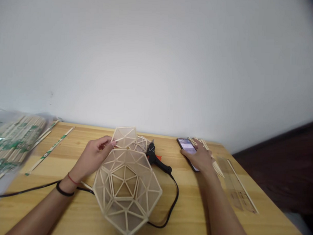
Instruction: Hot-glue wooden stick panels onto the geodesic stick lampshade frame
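I see the table [186, 201], the lattice [124, 180] near and left of centre, my left hand [93, 157] pinching a panel [125, 136] at its far rim; right, my half-spread right hand [201, 156] touches a phone [185, 145], grip unclear

At eight o'clock, the left hand [95, 156] and its forearm [45, 206] are bare, slim and tapering toward the wrist. Round that wrist runs a thin red cord [73, 180], fine as thread. Just beside it, toward eight o'clock, sits a black band [64, 191], thicker, plain and rounded, with a narrow strip of wrist between the two. Toward four o'clock, the right hand [201, 158], its wrist and its forearm [225, 209] are bare, the fingers slightly blurred.
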Demonstrator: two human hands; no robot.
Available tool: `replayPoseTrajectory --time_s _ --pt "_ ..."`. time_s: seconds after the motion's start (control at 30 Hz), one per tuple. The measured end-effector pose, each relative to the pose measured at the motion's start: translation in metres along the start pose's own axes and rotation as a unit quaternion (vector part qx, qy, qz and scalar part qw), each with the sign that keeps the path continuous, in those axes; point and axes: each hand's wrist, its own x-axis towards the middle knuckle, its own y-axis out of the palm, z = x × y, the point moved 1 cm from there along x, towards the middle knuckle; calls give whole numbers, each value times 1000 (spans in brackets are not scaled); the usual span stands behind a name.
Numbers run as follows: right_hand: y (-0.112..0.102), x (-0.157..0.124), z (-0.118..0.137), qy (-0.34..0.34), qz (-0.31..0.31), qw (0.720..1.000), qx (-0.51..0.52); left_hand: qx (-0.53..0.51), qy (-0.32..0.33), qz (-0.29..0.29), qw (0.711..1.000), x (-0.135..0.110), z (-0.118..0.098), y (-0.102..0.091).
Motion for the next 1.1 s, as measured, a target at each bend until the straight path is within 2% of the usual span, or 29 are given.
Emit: replayPoseTrajectory --time_s 0.37,0.83,1.1 --pt "-4 -3 1 1 -7 999 36 8 2 5 1000 -1 3 0" --pt "-12 -9 11 44 23 998 38 -5 -2 6 1000 -1 2 0" --pt "-11 -8 12 34 24 999 20 -14 12 1 1000 0 0 -1"
